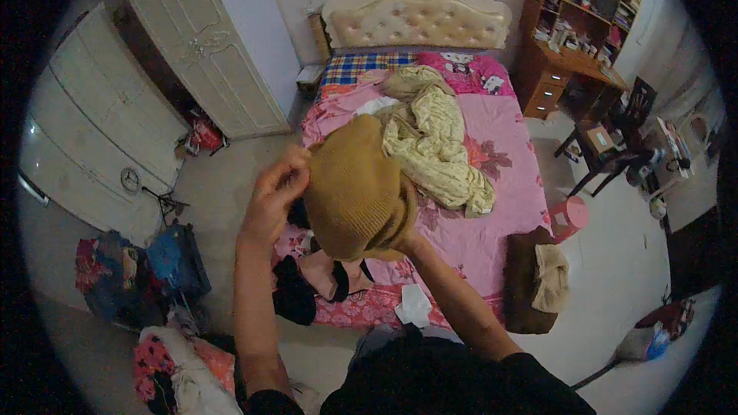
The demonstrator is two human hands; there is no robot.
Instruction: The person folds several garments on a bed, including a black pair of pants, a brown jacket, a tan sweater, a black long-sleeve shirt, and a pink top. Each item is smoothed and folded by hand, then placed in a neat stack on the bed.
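Held up before me over the foot of the bed is a mustard-brown knitted garment (351, 184) with a ribbed band and a folded edge on its right side. My left hand (275, 193) pinches its upper left edge between thumb and fingers. From below right, my right hand (408, 241) reaches into or behind the folds and bears the cloth; its fingers are hidden. Beneath lie black clothes (293, 294) and a pale pink garment with black straps (323, 276). A white sheet of paper or cloth (414, 304) rests at the mattress edge.
A crumpled yellow blanket (432, 138) lies on the pink bedsheet (496, 121). Right of the bed's foot stands a brown box-like piece (522, 276) with a beige cloth (550, 279) on it, near a pink bin (569, 216). Piled clothes (127, 276) and a wardrobe (109, 109) are leftward.
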